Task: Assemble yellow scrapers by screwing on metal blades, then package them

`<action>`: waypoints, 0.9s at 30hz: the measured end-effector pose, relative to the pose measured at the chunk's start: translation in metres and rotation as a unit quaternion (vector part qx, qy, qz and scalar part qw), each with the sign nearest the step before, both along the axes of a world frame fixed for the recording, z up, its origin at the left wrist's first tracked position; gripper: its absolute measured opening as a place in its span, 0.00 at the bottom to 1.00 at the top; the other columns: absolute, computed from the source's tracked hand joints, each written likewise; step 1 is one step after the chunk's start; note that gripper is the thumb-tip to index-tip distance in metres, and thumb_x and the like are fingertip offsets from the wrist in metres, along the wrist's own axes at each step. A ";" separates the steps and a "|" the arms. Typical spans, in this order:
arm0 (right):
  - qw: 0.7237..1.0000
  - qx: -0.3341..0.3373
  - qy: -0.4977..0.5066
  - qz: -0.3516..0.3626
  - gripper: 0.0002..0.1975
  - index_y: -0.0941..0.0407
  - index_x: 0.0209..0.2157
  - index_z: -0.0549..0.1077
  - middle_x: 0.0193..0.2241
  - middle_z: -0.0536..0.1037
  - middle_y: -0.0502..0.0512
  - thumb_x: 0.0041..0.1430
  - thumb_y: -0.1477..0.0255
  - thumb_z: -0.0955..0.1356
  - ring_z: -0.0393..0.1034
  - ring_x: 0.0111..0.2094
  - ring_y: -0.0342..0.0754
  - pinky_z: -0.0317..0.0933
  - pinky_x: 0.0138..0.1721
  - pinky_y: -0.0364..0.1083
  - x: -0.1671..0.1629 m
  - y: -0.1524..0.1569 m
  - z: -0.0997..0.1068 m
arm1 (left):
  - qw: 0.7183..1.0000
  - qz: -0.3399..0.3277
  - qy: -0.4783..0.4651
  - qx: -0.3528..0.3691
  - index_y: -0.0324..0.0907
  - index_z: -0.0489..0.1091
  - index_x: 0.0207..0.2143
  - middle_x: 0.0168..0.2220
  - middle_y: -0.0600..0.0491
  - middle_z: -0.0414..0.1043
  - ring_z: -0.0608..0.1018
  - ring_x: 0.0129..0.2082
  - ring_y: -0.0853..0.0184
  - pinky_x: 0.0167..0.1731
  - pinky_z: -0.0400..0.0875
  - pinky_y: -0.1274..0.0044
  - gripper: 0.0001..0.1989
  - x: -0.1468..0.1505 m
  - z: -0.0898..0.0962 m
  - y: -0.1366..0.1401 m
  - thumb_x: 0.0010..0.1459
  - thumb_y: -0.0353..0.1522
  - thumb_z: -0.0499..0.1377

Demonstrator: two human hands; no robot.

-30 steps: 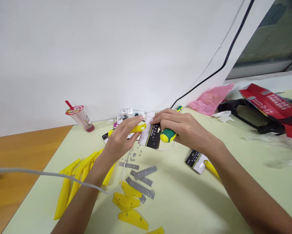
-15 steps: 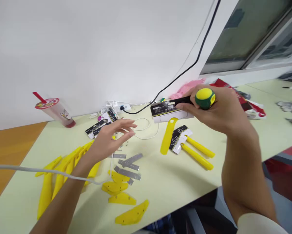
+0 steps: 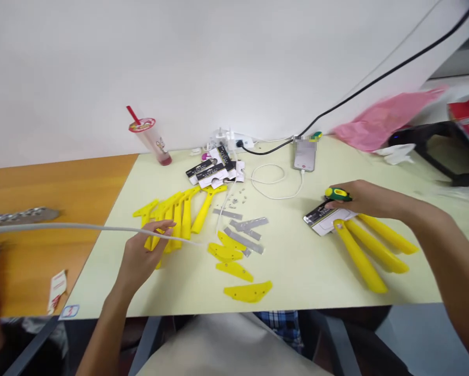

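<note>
My right hand (image 3: pixel 363 198) is closed around a screwdriver with a green and yellow handle (image 3: pixel 339 194). Its fingertips are at black-and-white header cards (image 3: pixel 319 218), from which yellow scraper handles (image 3: pixel 360 258) stick out toward the table's front edge. Whether the fingers also pinch a card is hidden. My left hand (image 3: pixel 140 258), fingers apart, reaches over a row of yellow T-shaped scraper handles (image 3: pixel 186 216), with no clear grip on any. Between the hands lie flat metal blades (image 3: pixel 252 224), small screws (image 3: pixel 235 201) and yellow blade covers (image 3: pixel 248 291).
More header cards (image 3: pixel 213 175) lie near a power strip (image 3: pixel 244 142). A phone (image 3: pixel 304 155) charges on a white cable. A tilted drink cup (image 3: pixel 150 141) stands at the back left, a pink bag (image 3: pixel 383 122) at the back right. A grey cable (image 3: pixel 81 227) crosses before my left arm.
My right hand has come down with the screwdriver, and the raised carded scraper now lies with the others. My left hand has moved back from the middle to the scraper handles. The view has swung left.
</note>
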State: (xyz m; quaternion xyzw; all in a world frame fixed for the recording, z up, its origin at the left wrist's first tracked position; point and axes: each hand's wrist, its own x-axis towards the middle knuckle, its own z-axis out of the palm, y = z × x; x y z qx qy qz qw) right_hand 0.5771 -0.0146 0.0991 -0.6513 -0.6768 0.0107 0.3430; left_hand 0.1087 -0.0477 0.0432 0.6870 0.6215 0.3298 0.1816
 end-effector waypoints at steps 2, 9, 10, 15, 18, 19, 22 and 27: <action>1.000 0.007 -0.007 0.005 0.30 0.53 0.25 0.72 0.31 0.80 0.62 0.67 0.42 0.71 0.69 0.28 0.46 0.53 0.31 0.53 -0.008 0.010 -0.004 | 0.999 0.031 0.020 0.028 0.48 0.80 0.50 0.51 0.46 0.85 0.84 0.48 0.54 0.45 0.81 0.65 0.16 -0.005 -0.005 -0.002 0.71 0.47 0.62; 0.960 -0.226 -0.160 0.039 0.21 0.54 0.27 0.74 0.28 0.77 0.59 0.61 0.55 0.80 0.65 0.25 0.46 0.53 0.31 0.52 0.027 0.070 0.018 | 0.980 0.130 0.143 0.043 0.42 0.73 0.61 0.60 0.36 0.76 0.75 0.61 0.42 0.60 0.72 0.50 0.25 -0.021 -0.015 0.035 0.69 0.47 0.61; 0.950 -0.240 -0.197 0.039 0.20 0.53 0.30 0.74 0.28 0.77 0.58 0.63 0.55 0.79 0.65 0.25 0.47 0.53 0.31 0.52 0.024 0.076 0.025 | 0.973 0.164 0.163 0.023 0.40 0.70 0.64 0.61 0.33 0.73 0.74 0.62 0.40 0.59 0.72 0.49 0.29 -0.026 -0.017 0.038 0.69 0.48 0.60; 0.911 -0.283 -0.216 0.208 0.25 0.53 0.31 0.71 0.24 0.75 0.54 0.72 0.47 0.70 0.63 0.24 0.47 0.51 0.30 0.51 -0.036 0.076 0.061 | 0.965 0.198 0.141 -0.100 0.37 0.65 0.67 0.55 0.35 0.74 0.80 0.50 0.49 0.51 0.79 0.58 0.32 -0.045 -0.029 0.034 0.69 0.47 0.59; 0.863 -0.355 -0.160 0.323 0.20 0.52 0.35 0.74 0.26 0.77 0.53 0.71 0.49 0.70 0.65 0.23 0.48 0.51 0.29 0.50 -0.066 0.067 0.063 | 0.958 0.213 0.131 -0.140 0.38 0.65 0.67 0.51 0.40 0.77 0.82 0.44 0.54 0.46 0.80 0.63 0.32 -0.047 -0.031 0.033 0.65 0.41 0.63; 0.853 -0.361 -0.156 0.343 0.18 0.52 0.34 0.74 0.26 0.77 0.52 0.69 0.52 0.71 0.66 0.23 0.48 0.51 0.29 0.50 -0.071 0.064 0.060 | 0.953 0.227 0.138 -0.147 0.38 0.65 0.68 0.50 0.41 0.78 0.82 0.44 0.54 0.47 0.80 0.63 0.33 -0.048 -0.030 0.033 0.64 0.40 0.65; 0.851 -0.351 -0.164 0.354 0.14 0.52 0.30 0.72 0.25 0.74 0.52 0.66 0.59 0.73 0.64 0.23 0.48 0.49 0.29 0.50 -0.073 0.056 0.052 | 0.947 0.254 0.155 -0.124 0.36 0.65 0.69 0.51 0.40 0.79 0.82 0.49 0.51 0.53 0.79 0.58 0.32 -0.050 -0.021 0.036 0.65 0.35 0.64; 0.858 -0.326 -0.181 0.353 0.14 0.52 0.29 0.72 0.27 0.74 0.54 0.66 0.62 0.73 0.63 0.24 0.48 0.49 0.29 0.50 -0.067 0.047 0.046 | 0.955 0.268 0.092 0.085 0.34 0.68 0.70 0.59 0.38 0.73 0.79 0.55 0.48 0.54 0.78 0.55 0.32 -0.020 0.013 0.042 0.65 0.33 0.64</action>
